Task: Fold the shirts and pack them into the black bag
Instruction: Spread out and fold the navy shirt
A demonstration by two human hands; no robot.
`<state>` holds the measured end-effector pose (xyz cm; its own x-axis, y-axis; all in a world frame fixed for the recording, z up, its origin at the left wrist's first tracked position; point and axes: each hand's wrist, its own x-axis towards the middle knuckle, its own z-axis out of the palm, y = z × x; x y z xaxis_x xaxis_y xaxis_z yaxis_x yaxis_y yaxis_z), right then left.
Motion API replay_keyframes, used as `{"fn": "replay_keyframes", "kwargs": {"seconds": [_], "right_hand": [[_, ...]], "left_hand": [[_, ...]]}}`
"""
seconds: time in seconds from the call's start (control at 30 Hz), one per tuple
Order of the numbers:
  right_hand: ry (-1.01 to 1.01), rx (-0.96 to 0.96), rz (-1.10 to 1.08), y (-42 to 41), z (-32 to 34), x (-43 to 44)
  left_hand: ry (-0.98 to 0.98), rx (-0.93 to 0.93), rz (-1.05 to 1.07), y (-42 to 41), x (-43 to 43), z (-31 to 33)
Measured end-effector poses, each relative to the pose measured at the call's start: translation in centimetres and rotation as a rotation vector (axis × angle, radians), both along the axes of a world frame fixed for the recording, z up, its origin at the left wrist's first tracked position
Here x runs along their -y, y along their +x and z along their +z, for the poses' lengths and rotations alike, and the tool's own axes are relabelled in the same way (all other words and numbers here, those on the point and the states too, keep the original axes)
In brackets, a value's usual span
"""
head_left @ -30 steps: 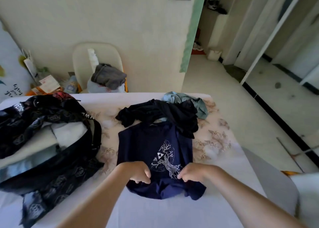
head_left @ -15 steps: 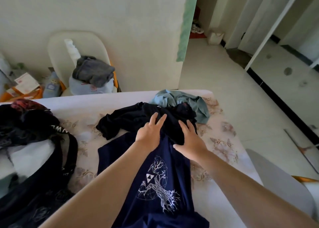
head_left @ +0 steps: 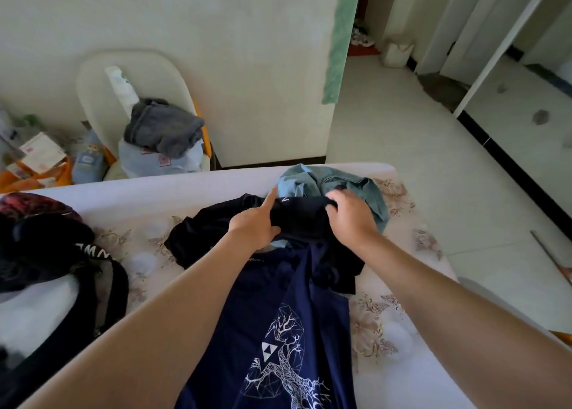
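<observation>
Ok, left hand [head_left: 257, 226] and right hand [head_left: 351, 218] both pinch black shirt [head_left: 204, 238]; lift it clear, don't drag navy shirt [head_left: 272, 309] under wrists.

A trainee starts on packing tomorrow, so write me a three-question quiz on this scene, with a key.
1. True or false: the navy tree-print shirt is inside the black bag.
2. The left hand and right hand both grip which item? A. navy tree-print shirt B. black shirt C. black bag
3. Name the garment lying farthest from the person on the bed.
Key: 1 false, it lies spread on the bed; 2 B; 3 light blue shirt.
</observation>
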<state>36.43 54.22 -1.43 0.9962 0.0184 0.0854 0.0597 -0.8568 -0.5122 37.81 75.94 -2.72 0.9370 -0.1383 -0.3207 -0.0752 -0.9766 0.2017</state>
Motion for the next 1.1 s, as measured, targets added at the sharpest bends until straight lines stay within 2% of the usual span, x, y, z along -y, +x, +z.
{"fn": "replay_keyframes", "kwargs": {"seconds": [0.07,0.1,0.2,0.27,0.4,0.53,0.6,0.67,0.73,0.83,0.93,1.0,1.1], "right_hand": [[0.046,0.115,0.007,1.6,2.3,-0.7],[0.056,0.169,0.03,2.2,3.2,-1.0],[0.086,0.314,0.054,3.7,4.5,-1.0],[0.063,0.303,0.039,4.2,4.0,-0.2],[-0.076,-0.024,0.057,1.7,0.0,0.5],[-0.113,-0.049,0.05,-5.3,-5.1,-0.5],[-0.174,-0.082,0.101,-9.3,-6.9,-1.1],[-0.273,-0.201,0.189,-12.5,-8.1,-1.5],[-0.37,-0.332,0.272,-14.5,-8.8,-1.3],[-0.427,-0.349,0.296,-16.3,-8.6,-1.1],[-0.342,-0.337,0.204,-17.1,-8.1,-1.0],[-0.248,-0.295,0.154,-17.5,-7.9,-1.1],[-0.323,-0.242,0.033,-17.5,-7.0,-0.4]], "left_hand": [[-0.043,-0.076,0.013,1.0,0.0,0.6],[-0.124,-0.047,0.042,1.4,0.1,1.2],[-0.409,0.266,0.257,3.0,0.0,2.7],[-0.502,0.377,0.318,3.5,-0.3,3.6],[-0.482,0.2,0.133,1.2,-0.7,1.7],[-0.416,0.154,0.0,-4.4,-1.6,-4.5],[-0.26,0.009,-0.141,-7.5,-2.3,-6.9],[-0.057,-0.117,-0.237,-10.1,-3.0,-8.3],[0.08,-0.138,-0.234,-12.0,-3.9,-8.7],[0.22,-0.165,-0.126,-14.0,-5.6,-8.5],[0.265,-0.069,-0.021,-15.8,-7.0,-7.8],[0.143,0.127,0.014,-17.3,-7.2,-7.3],[-0.055,0.338,-0.02,-20.3,-6.7,-7.6]]}}
